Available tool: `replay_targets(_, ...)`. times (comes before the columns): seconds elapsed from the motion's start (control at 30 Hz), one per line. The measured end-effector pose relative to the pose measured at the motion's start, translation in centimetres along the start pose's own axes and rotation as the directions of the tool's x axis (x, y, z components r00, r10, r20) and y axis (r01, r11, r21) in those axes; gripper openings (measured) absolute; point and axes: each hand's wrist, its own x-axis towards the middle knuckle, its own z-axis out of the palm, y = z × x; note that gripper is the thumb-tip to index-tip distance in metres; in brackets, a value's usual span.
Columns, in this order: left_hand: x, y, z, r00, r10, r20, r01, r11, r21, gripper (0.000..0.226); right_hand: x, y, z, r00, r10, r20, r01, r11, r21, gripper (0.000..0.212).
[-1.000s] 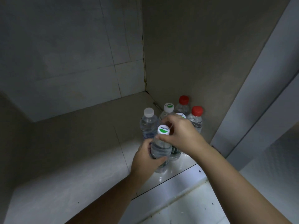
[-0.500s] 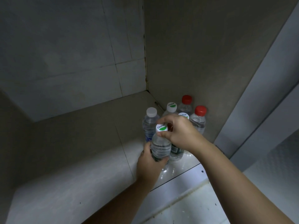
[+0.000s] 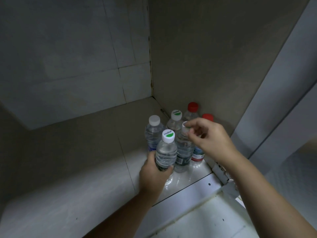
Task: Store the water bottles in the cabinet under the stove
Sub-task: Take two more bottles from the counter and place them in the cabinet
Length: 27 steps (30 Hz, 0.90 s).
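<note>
A clear water bottle (image 3: 166,152) with a white and green cap stands upright on the cabinet floor (image 3: 89,152). My left hand (image 3: 152,174) grips its lower body. My right hand (image 3: 211,140) hovers just right of it, fingers loosely apart, with the fingertips beside the white cap of the neighbouring bottle (image 3: 184,150). Behind these stand a white-capped bottle (image 3: 153,131), another green-marked bottle (image 3: 176,115) and two red-capped bottles (image 3: 192,107), all clustered in the cabinet's right corner. My right hand partly hides the nearer red-capped bottle.
The cabinet's right wall (image 3: 205,57) stands close behind the bottles. A metal hinge (image 3: 223,174) sits at the front right edge. The floor on the left side of the cabinet is bare. A pale sill (image 3: 188,194) runs along the front.
My right hand has let go of the front bottle's cap and shifted right. The bottle has settled slightly farther into the cabinet, my left hand still around it.
</note>
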Motion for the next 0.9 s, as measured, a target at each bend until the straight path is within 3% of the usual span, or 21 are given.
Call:
replay_targets(0.53, -0.1, 0.4, 0.6, 0.995, 0.031, -0.093, -0.019, 0.992, 0.127, 0.048, -1.3, 1.5, -0.5, 0.998, -0.009, 0.069, 0.014, 0.997, -0.072, 0.011)
replay_targets(0.9, -0.3, 0.2, 0.2, 0.997, 0.065, -0.042, -0.06, 0.991, 0.117, 0.065, -1.6, 1.0, -0.3, 0.994, -0.07, 0.08, 0.078, 0.992, -0.095, 0.009)
